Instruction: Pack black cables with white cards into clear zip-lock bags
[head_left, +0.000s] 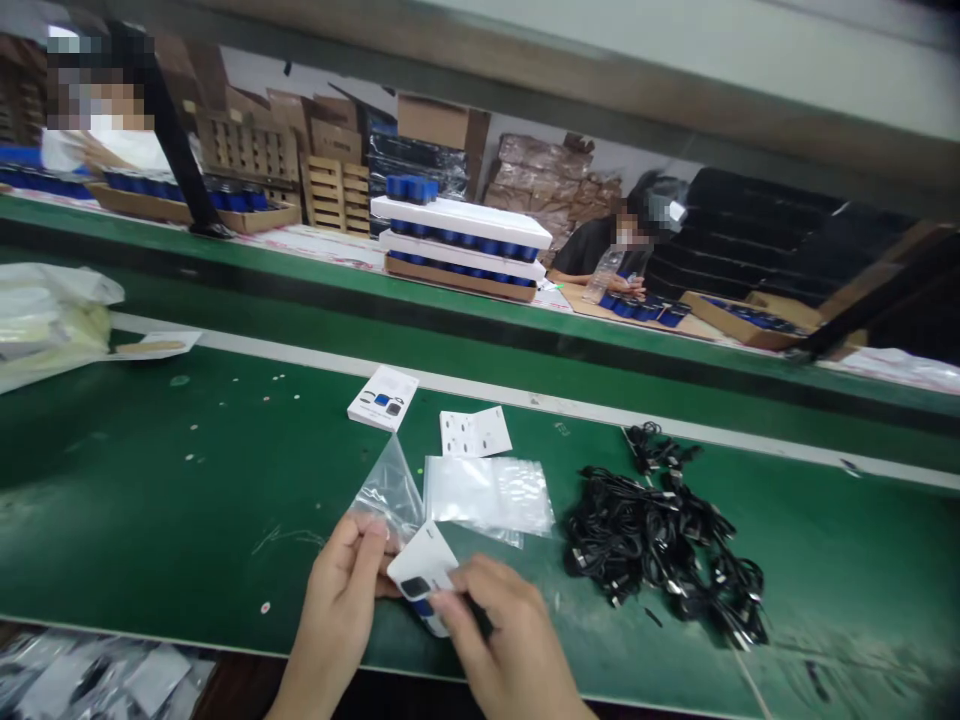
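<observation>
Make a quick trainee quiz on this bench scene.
1. Which hand pinches the clear plastic bag, left or right?
2. True or false: the pile of black cables lies to the right of the stack of clear bags.
3. What does the right hand hold?

Key:
1. The left hand.
2. True.
3. A white card with dark and blue parts.
</observation>
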Action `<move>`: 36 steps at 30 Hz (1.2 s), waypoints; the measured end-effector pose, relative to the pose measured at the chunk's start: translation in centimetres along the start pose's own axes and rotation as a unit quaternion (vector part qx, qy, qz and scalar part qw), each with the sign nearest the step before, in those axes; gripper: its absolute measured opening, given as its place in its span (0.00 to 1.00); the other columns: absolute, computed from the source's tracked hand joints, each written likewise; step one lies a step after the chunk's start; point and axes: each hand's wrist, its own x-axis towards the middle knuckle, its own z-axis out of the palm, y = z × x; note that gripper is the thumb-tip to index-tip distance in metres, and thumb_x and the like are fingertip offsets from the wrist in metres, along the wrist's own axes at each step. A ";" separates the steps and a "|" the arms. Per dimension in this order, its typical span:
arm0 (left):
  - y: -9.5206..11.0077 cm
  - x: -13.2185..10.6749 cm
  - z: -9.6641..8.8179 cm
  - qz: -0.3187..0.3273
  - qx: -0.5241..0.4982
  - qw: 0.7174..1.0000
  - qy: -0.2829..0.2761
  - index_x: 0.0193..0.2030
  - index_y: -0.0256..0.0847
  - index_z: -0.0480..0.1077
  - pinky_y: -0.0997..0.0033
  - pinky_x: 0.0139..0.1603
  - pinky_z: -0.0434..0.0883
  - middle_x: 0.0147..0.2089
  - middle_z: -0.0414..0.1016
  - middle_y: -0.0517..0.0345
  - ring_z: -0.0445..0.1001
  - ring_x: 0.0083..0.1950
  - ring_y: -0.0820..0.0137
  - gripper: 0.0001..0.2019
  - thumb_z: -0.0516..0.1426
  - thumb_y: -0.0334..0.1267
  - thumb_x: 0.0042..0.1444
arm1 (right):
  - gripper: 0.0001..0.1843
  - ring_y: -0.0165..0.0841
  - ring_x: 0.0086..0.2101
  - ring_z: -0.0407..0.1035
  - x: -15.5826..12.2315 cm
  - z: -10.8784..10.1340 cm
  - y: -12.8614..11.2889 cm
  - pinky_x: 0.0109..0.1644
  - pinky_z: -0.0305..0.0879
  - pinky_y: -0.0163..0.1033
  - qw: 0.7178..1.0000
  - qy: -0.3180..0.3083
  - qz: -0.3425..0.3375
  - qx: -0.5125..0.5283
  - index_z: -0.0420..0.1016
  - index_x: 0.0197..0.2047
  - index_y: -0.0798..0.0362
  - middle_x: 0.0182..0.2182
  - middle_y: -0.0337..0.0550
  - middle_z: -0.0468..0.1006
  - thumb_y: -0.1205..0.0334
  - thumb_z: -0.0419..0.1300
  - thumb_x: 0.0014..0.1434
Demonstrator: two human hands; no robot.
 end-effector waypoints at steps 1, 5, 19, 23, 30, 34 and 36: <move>0.1 -0.2 0.1 0.024 0.023 0.999 0.020 0.29 0.41 0.65 0.73 0.22 0.73 0.22 0.73 0.62 0.74 0.22 0.70 0.16 0.49 0.49 0.59 | 0.11 0.31 0.25 0.67 -0.1 0.9 -0.1 0.30 0.58 0.33 1.000 0.017 -0.014 -0.004 0.69 0.26 0.52 0.23 0.38 0.73 0.66 0.54 0.60; -0.1 -0.4 0.0 0.075 0.091 0.987 0.109 0.28 0.42 0.64 0.76 0.23 0.66 0.20 0.67 0.66 0.67 0.21 0.73 0.11 0.51 0.45 0.57 | 0.08 0.32 0.25 0.66 -0.1 3.1 -0.4 0.31 0.60 0.34 0.993 0.114 -0.017 0.017 0.69 0.27 0.50 0.22 0.37 0.70 0.66 0.57 0.57; 1.6 -0.3 0.7 0.155 0.163 0.960 0.168 0.29 0.43 0.61 0.79 0.18 0.64 0.18 0.63 0.69 0.65 0.17 0.75 0.10 0.48 0.42 0.61 | 0.15 0.31 0.18 0.70 -2.5 6.9 0.7 0.22 0.64 0.32 0.943 0.058 0.166 0.283 0.72 0.25 0.55 0.18 0.40 0.74 0.53 0.58 0.56; 1.8 -0.4 0.5 0.177 0.200 0.955 0.130 0.27 0.43 0.60 0.81 0.18 0.64 0.15 0.64 0.70 0.66 0.16 0.76 0.10 0.49 0.39 0.60 | 0.14 0.29 0.19 0.67 -2.7 4.5 1.3 0.24 0.61 0.32 0.990 0.115 0.022 0.073 0.70 0.22 0.53 0.18 0.39 0.70 0.66 0.53 0.59; 2.4 -1.2 0.7 0.219 0.279 0.932 0.077 0.24 0.43 0.62 0.82 0.17 0.60 0.14 0.65 0.70 0.65 0.14 0.77 0.11 0.51 0.37 0.57 | 0.11 0.34 0.23 0.69 -2.7 2.6 2.4 0.25 0.61 0.35 0.968 0.185 -0.153 -0.073 0.69 0.44 0.52 0.22 0.42 0.73 0.71 0.51 0.59; 2.4 -1.9 1.3 0.263 0.320 0.907 0.074 0.24 0.43 0.65 0.81 0.18 0.61 0.14 0.65 0.70 0.65 0.14 0.77 0.10 0.51 0.36 0.56 | 0.10 0.35 0.25 0.71 -2.4 2.5 2.2 0.28 0.62 0.36 0.979 0.138 -0.096 -0.116 0.70 0.39 0.53 0.23 0.42 0.74 0.71 0.49 0.59; 2.3 -2.1 1.5 0.300 0.358 0.882 0.060 0.25 0.43 0.66 0.80 0.20 0.62 0.16 0.66 0.68 0.67 0.16 0.76 0.11 0.50 0.36 0.58 | 0.11 0.35 0.25 0.71 -2.3 2.3 2.0 0.28 0.62 0.36 0.984 0.116 -0.060 -0.117 0.70 0.36 0.52 0.24 0.41 0.74 0.71 0.48 0.59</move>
